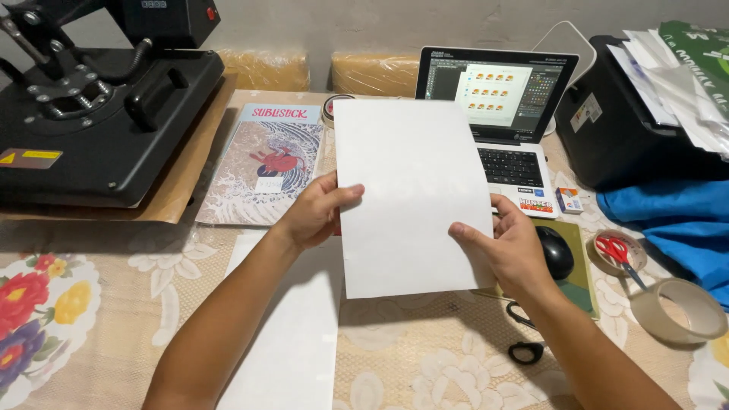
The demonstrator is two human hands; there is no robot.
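Observation:
A blank white sheet of paper (410, 193) is held up in front of me above the table. My left hand (313, 212) grips its left edge, thumb on the front. My right hand (507, 247) pinches its lower right edge. Beneath my left forearm a second white sheet (292, 342) lies flat on the floral tablecloth (91, 304).
A black heat press (99, 114) stands at the back left on brown board. Beside it lies a packet with a wave print (262, 163). An open laptop (505, 114), black mouse (556, 252), black scissors (524, 334), tape rolls (676, 307), black printer (630, 129) and blue cloth (676, 220) fill the right.

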